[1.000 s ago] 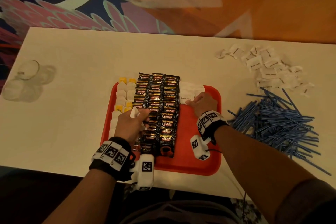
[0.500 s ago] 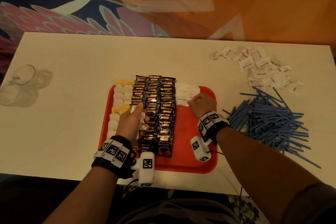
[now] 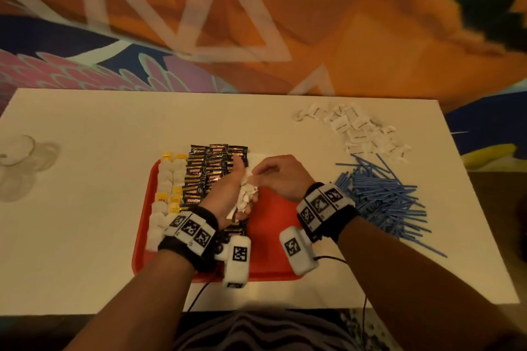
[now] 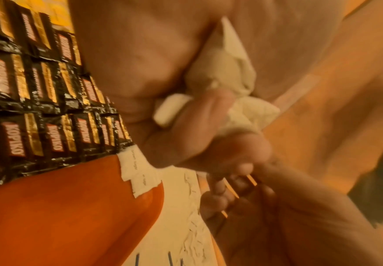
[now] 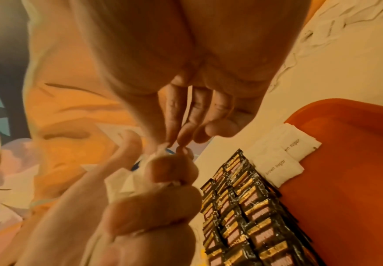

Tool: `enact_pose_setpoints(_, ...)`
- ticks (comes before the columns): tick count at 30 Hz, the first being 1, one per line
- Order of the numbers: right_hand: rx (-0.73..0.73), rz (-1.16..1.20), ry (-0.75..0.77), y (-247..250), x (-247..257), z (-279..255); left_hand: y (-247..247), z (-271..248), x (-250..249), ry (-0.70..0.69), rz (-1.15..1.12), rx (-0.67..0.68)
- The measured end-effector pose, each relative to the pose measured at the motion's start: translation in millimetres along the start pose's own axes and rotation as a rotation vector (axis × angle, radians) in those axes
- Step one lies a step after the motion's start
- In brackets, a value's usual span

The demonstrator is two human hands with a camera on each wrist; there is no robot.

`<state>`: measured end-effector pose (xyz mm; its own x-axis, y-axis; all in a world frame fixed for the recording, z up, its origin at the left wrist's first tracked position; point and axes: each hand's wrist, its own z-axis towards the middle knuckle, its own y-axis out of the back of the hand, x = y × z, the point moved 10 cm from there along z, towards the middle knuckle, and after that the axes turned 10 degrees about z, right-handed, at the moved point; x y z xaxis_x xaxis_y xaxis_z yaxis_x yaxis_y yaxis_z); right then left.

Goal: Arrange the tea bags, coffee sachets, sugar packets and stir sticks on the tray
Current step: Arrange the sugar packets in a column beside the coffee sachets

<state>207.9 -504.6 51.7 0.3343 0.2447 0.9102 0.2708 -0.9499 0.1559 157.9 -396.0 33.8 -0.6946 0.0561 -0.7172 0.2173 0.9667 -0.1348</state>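
A red tray (image 3: 273, 236) holds tea bags (image 3: 168, 179) in its left columns, black coffee sachets (image 3: 199, 177) in the middle and a few white sugar packets (image 5: 284, 158) at its far edge. My left hand (image 3: 225, 196) hovers over the sachets, palm turned right, gripping a bunch of sugar packets (image 3: 245, 196). My right hand (image 3: 265, 174) meets it and pinches the top packet of that bunch between thumb and fingertips (image 5: 172, 140). In the left wrist view the bunch (image 4: 227, 81) lies crumpled against the palm.
Loose sugar packets (image 3: 356, 128) lie in a heap at the table's far right. A pile of blue stir sticks (image 3: 382, 194) lies right of the tray. A clear glass (image 3: 17, 151) stands at the far left. Bare red tray floor (image 4: 60, 207) shows right of the sachets.
My right hand has lifted off the sugar packets on the tray and come to the left hand. The left hand has shifted right and turned its bunch toward it.
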Motion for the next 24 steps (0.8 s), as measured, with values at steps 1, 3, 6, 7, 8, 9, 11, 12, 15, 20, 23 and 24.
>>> enact_pose_setpoints(1, -0.015, 0.007, -0.002, 3.5, 1.5, -1.8, -3.9, -0.8, -2.8, -0.011, -0.002, 0.017)
enact_pose_setpoints(3, -0.077, 0.067, -0.030, 13.8, 0.3, -5.7, -7.9, -2.0, -6.2, -0.035, -0.023, 0.035)
enact_pose_setpoints(6, -0.143, 0.205, -0.057, 26.4, -1.6, -13.9, -5.8, -4.0, -8.7, -0.096, -0.049, 0.027)
enact_pose_setpoints(7, -0.148, 0.235, -0.059, 28.3, -1.3, -16.9, -4.7, -5.2, -10.4, -0.127, -0.042, 0.014)
enact_pose_setpoints(8, -0.145, 0.253, -0.054, 28.7, 0.0, -19.6, -2.4, -6.0, -12.0, -0.157, -0.028, -0.013)
enact_pose_setpoints(9, -0.144, 0.262, -0.053, 28.9, 0.0, -21.8, 1.0, -6.8, -13.3, -0.183, -0.009, -0.056)
enact_pose_setpoints(11, -0.176, 0.289, -0.060, 31.8, -4.5, -23.9, 10.4, -7.4, -14.1, -0.215, 0.026, -0.168)
enact_pose_setpoints(12, -0.209, 0.310, -0.066, 34.5, -7.7, -25.0, 14.3, -7.4, -14.0, -0.226, 0.032, -0.215)
enact_pose_setpoints(15, -0.246, 0.402, -0.103, 34.0, -15.3, -27.8, 17.4, -8.7, -16.4, -0.259, 0.044, -0.277)
enact_pose_setpoints(20, -0.211, 0.405, -0.088, 23.6, -14.8, -29.3, 11.7, -12.2, -24.4, -0.321, 0.115, -0.267)
enact_pose_setpoints(23, -0.241, 0.505, -0.083, 23.4, -16.2, -32.6, 11.1, -12.6, -26.5, -0.334, 0.122, -0.295)
enact_pose_setpoints(24, -0.230, 0.525, -0.095, 22.0, -18.5, -33.7, 11.6, -11.9, -26.5, -0.334, 0.121, -0.304)
